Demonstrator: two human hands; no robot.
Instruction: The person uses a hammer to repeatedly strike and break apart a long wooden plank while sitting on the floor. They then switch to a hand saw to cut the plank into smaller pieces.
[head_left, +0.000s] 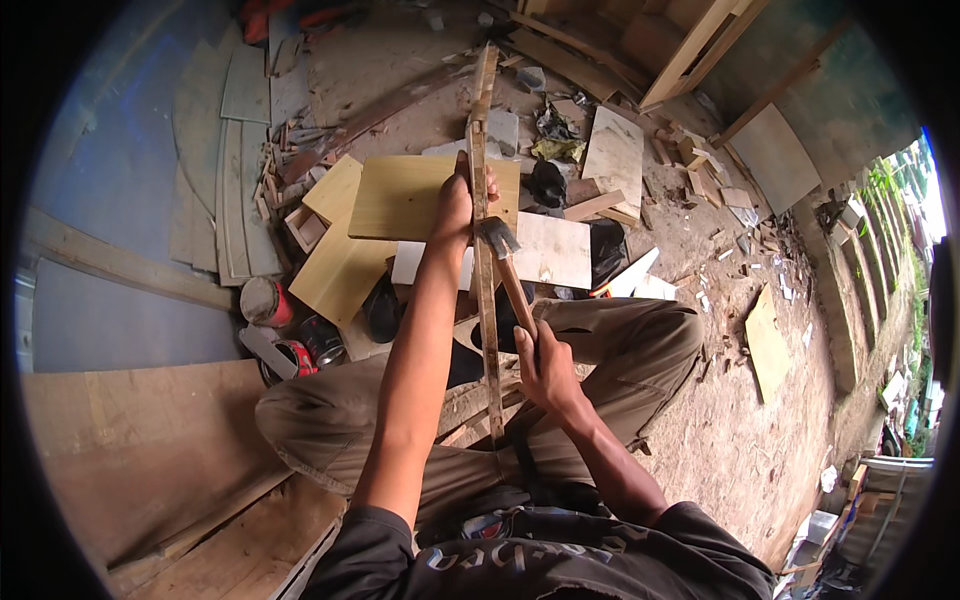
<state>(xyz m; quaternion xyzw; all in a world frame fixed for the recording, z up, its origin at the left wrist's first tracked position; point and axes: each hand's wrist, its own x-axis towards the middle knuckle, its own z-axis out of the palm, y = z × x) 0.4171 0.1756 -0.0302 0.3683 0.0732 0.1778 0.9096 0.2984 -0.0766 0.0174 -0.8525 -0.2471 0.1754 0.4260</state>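
My left hand [458,205] is closed around a long, narrow wooden strip [483,290], with fingertips showing on its right side. The strip stands lengthwise before me, from between my legs to beyond the hand. Behind the hand and strip lies a flat yellowish wooden board [395,197]; whether the hand also grips it, I cannot tell. My right hand [548,370] is wrapped round the wooden handle of a hammer [515,285]. The dark metal hammer head is at the strip's right edge, just below my left hand; whether it touches the strip is unclear.
More yellowish boards [335,265] and a white panel [553,250] lie beyond my bent legs. Red-and-black cans [265,302] stand at the left, near a large plywood sheet [150,450]. Wood scraps [700,180] litter the far floor, and a loose board piece [767,345] lies at the right.
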